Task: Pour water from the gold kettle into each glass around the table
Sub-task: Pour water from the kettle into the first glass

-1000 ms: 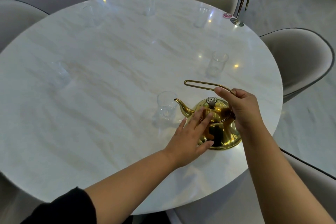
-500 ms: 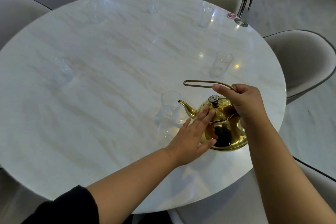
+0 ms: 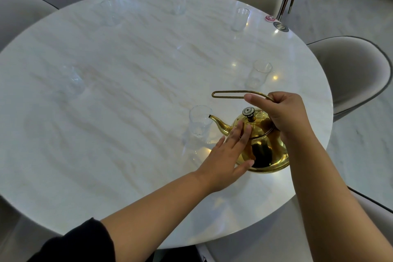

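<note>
Gold and mirror-bright, the kettle sits tilted at the near right part of the round marble table, its curved spout reaching left to the rim of the nearest glass. Whether water is running cannot be told. The right hand is closed around the rear end of the thin looped handle, which stretches out level above the lid knob. The left hand lies flat and open against the kettle's lid and shoulder, fingers straight and together, thumb spread low against the body; it grips nothing. A black sleeve shows at the left forearm's lower end.

Five more clear glasses stand around the tabletop: one just beyond the handle at the right, one at the far right, one at the far edge, one at the far left, faint, and one at the left. Two small round discs, one pink and one dark, lie at the far right rim. Pale upholstered chairs ring the table.
</note>
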The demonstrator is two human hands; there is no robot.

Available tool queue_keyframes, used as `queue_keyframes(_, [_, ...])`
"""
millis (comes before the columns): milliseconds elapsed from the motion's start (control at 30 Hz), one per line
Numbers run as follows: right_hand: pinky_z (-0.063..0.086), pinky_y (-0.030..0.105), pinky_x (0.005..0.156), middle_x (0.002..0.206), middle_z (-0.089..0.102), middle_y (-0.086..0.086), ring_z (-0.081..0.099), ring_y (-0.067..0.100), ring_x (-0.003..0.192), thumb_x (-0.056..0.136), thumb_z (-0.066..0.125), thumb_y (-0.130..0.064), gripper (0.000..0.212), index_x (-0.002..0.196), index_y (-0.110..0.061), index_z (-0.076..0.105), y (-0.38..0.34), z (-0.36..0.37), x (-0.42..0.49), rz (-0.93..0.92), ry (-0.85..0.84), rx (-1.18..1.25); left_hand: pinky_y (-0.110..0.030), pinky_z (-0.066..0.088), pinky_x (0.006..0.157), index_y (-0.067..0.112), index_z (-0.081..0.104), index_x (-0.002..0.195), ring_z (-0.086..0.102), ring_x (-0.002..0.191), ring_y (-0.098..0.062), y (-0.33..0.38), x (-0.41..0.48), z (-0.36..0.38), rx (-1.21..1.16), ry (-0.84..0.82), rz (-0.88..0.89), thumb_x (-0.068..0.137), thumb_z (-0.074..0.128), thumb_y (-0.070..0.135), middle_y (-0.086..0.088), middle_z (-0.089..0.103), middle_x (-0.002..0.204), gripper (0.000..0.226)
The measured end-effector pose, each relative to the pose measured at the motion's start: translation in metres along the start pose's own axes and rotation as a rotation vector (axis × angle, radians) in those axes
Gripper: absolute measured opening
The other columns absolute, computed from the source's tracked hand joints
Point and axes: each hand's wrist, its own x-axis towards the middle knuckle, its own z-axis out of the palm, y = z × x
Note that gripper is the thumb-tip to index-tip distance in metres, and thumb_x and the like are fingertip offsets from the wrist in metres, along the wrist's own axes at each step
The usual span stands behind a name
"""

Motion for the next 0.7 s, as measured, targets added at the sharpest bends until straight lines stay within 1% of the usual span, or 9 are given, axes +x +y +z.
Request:
queue_keyframes(133, [0.034, 0.022, 0.043, 0.04, 0.029, -0.006, 0.03, 0.012, 0.038, 0.064, 0.085, -0.036, 0.051, 0.052, -0.012, 0.042, -0.0012, 0.0018, -0.0007, -0.003, 0.004, -0.02, -0.023, -0.012, 0.108, 0.033, -0.017, 0.144, -0.013, 0.144, -0.008, -0.0007, -0.0007, -0.0012, 0.005, 0.001, -0.005, 0.098, 0.034, 0.045, 0.017, -0.031, 0.147, 0.07])
queue_keyframes(200, [0.034, 0.021, 0.042, 0.042, 0.029, -0.004, 0.03, 0.011, 0.037, 0.063, 0.085, -0.036, 0.05, 0.053, -0.011, 0.043, -0.0019, 0.0022, -0.0015, -0.002, 0.005, -0.02, -0.019, -0.016, 0.104, 0.035, -0.019, 0.143, -0.013, 0.144, -0.006, -0.0004, -0.0011, -0.0015, 0.005, 0.003, -0.011, 0.098, 0.032, 0.046, 0.018, -0.032, 0.146, 0.069])
queue_keyframes(333, [0.034, 0.023, 0.044, 0.04, 0.029, -0.006, 0.03, 0.012, 0.037, 0.063, 0.085, -0.035, 0.05, 0.052, -0.012, 0.043, -0.0021, 0.0027, -0.0019, -0.001, 0.004, -0.013, -0.01, -0.021, 0.096, 0.038, -0.019, 0.141, -0.018, 0.139, 0.0, 0.0004, -0.0021, -0.0017, -0.025, 0.002, -0.013, 0.098, 0.03, 0.047, 0.021, -0.035, 0.143, 0.066])
queue_keyframes(467, [0.035, 0.027, 0.047, 0.04, 0.03, -0.007, 0.031, 0.014, 0.038, 0.064, 0.085, -0.035, 0.051, 0.051, -0.013, 0.042, -0.0016, 0.0042, -0.0022, -0.003, -0.002, -0.017, -0.012, -0.021, 0.096, 0.04, -0.019, 0.14, -0.017, 0.137, 0.001, -0.0002, -0.0032, -0.0017, -0.027, -0.003, -0.016, 0.098, 0.029, 0.048, 0.022, -0.036, 0.141, 0.065])
queue_keyframes(567, [0.036, 0.029, 0.049, 0.044, 0.031, -0.001, 0.032, 0.015, 0.041, 0.064, 0.085, -0.036, 0.05, 0.051, -0.011, 0.043, -0.0017, 0.0047, -0.0029, -0.006, -0.005, -0.032, -0.012, -0.022, 0.096, 0.04, -0.02, 0.14, -0.018, 0.136, 0.002, -0.0002, -0.0039, -0.0012, -0.026, -0.006, -0.016, 0.098, 0.028, 0.048, 0.023, -0.036, 0.141, 0.064])
queue_keyframes(700, [0.036, 0.033, 0.053, 0.049, 0.029, 0.004, 0.032, 0.019, 0.045, 0.062, 0.086, -0.036, 0.051, 0.054, -0.008, 0.044, -0.0022, 0.0052, -0.0027, -0.004, -0.005, -0.026, -0.012, -0.022, 0.096, 0.038, -0.019, 0.142, -0.016, 0.139, -0.001, 0.0003, -0.0036, -0.001, -0.032, -0.005, -0.018, 0.098, 0.028, 0.048, 0.021, -0.035, 0.143, 0.065])
